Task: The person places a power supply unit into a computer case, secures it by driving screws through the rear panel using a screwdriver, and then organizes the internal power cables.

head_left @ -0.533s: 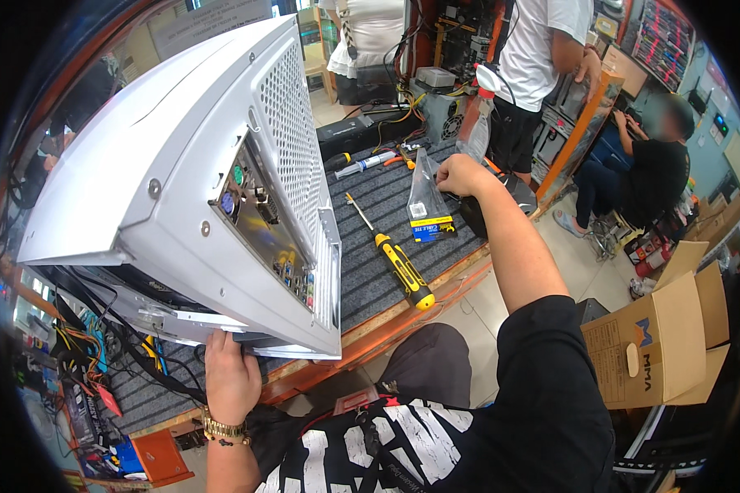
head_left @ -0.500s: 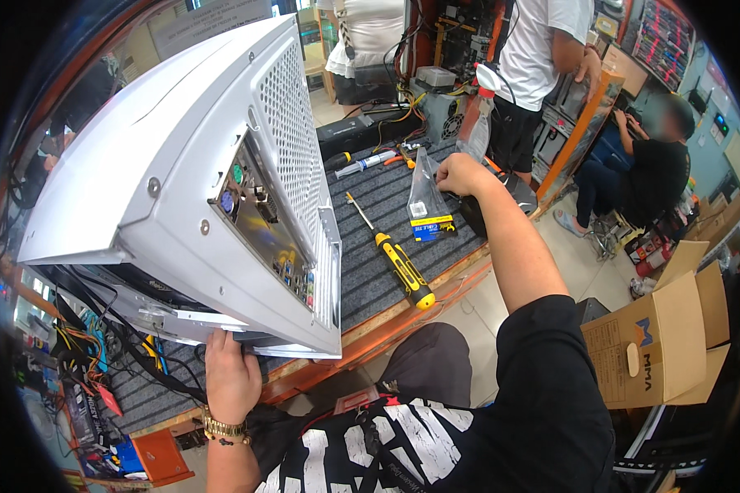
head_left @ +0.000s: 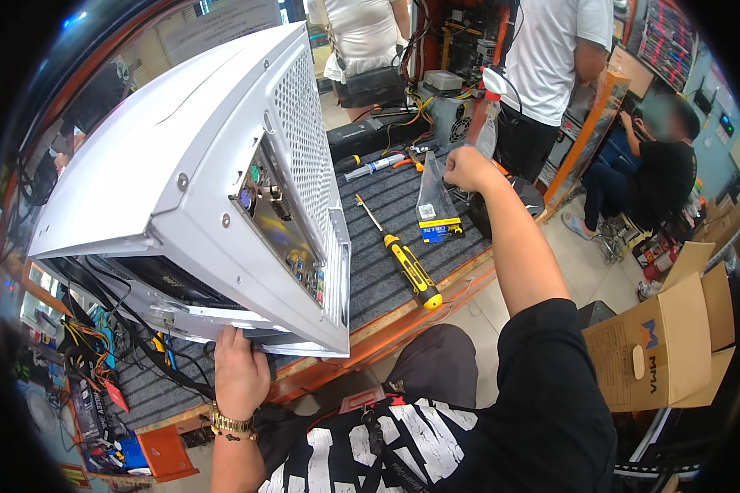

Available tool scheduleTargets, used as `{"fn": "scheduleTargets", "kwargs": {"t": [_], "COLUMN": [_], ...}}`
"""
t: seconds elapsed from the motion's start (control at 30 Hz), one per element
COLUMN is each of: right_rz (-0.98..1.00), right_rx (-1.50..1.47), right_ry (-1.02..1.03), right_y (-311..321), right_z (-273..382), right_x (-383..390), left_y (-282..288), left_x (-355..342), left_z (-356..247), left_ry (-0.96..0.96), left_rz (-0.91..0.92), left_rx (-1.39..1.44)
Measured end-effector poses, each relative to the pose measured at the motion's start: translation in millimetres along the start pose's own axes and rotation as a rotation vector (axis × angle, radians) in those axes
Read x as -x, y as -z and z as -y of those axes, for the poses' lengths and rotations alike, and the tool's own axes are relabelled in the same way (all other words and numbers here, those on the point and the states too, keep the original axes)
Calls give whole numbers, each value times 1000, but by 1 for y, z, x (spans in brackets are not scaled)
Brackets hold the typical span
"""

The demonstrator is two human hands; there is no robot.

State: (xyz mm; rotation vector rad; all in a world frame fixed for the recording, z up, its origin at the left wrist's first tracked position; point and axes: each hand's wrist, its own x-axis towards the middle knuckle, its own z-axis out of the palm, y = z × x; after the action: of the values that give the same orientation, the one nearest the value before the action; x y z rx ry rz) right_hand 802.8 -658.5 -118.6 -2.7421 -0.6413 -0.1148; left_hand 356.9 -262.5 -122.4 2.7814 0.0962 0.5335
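Note:
A white computer case (head_left: 131,135) stands tilted on the ribbed grey bench mat at the left, its ports and perforated panel facing right. My left hand (head_left: 241,374) is closed on the case's lower near edge, its fingertips partly hidden. Over the far right of the mat, my right hand (head_left: 469,168) is closed in a pinch beside a clear plastic cable-tie bag (head_left: 432,197) with a yellow and blue label. What those fingers hold, if anything, cannot be made out. A yellow and black screwdriver (head_left: 409,267) lies between the case and the bag.
Behind the bag stands a spray bottle (head_left: 489,115) with a red and white head. A syringe-like tube (head_left: 374,167) and orange-handled pliers (head_left: 407,163) lie farther back. Cables (head_left: 99,329) hang at the case's left. An open cardboard box (head_left: 649,353) sits at right; several people are nearby.
The whole view has shifted slightly. My right hand has risen a little relative to the cable-tie bag, still pinched. My left hand stays on the case edge.

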Motion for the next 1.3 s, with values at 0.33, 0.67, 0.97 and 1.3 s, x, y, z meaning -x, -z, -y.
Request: {"fn": "scheduleTargets", "kwargs": {"t": [0.33,0.67,0.97,1.3], "right_rz": [136,-22,-210,169], "right_rx": [-46,35,-751,-1340], "right_ry": [7,-41,237,597], "right_y": [-38,-99,-25,-24], "right_z": [172,190,150,234], "right_x": [51,72,161,325], "left_y": [5,9,64,25], "left_x": [2,22,38,0], "left_z": [-2,-5,-50,-117], "left_ry": [-22,-45,-197,-138], "left_rz": [-25,-165,-127,-63], "left_rx": [49,54,539,1040]}}
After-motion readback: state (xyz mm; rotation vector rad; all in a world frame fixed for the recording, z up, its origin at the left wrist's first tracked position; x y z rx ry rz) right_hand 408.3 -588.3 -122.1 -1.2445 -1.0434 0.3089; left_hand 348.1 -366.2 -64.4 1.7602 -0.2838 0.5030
